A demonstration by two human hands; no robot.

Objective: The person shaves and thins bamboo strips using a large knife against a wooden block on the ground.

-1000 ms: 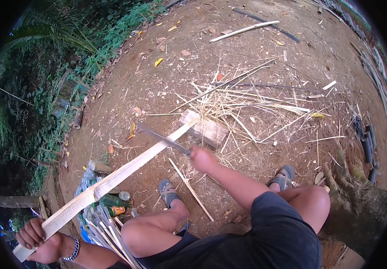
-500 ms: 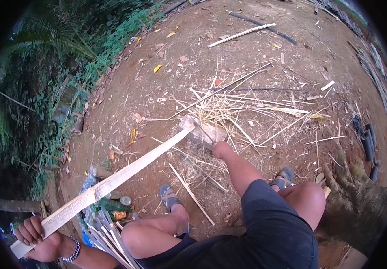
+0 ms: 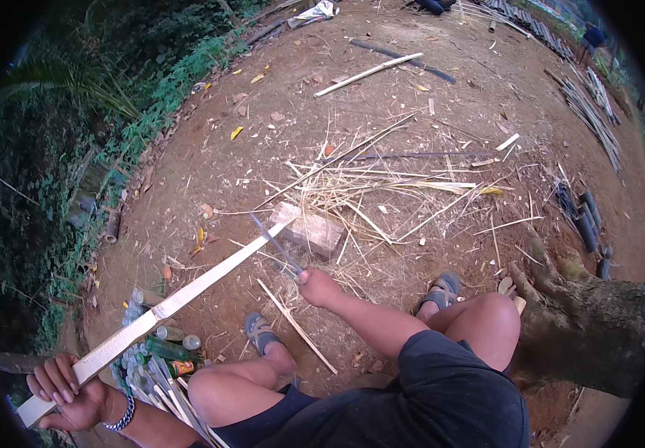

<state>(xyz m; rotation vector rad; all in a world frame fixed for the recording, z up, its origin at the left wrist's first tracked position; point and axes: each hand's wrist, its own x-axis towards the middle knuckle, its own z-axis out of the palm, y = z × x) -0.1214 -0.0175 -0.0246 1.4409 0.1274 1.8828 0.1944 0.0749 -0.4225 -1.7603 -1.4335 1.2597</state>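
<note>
My left hand (image 3: 75, 393), with a chain bracelet at its wrist, is closed around the lower end of a long pale bamboo strip (image 3: 192, 290). The strip slants up to the right, and its far end rests on a short wooden block (image 3: 312, 230) on the ground. My right hand (image 3: 318, 287) grips the handle of a long, thin-bladed knife (image 3: 275, 243). The blade points up and left and lies across the strip, close to its far end. Most of the handle is hidden in my fist.
Thin bamboo shavings (image 3: 371, 183) are heaped behind the block. Glass bottles (image 3: 167, 349) and a bundle of cut strips (image 3: 173, 407) are by my left knee. A thick tree root (image 3: 584, 321) stands at the right. Dark tubes (image 3: 588, 224) lie beyond it.
My right hand has drawn the knife left and toward me, from over the block to across the strip. The left hand keeps its hold. The whole view has shifted slightly.
</note>
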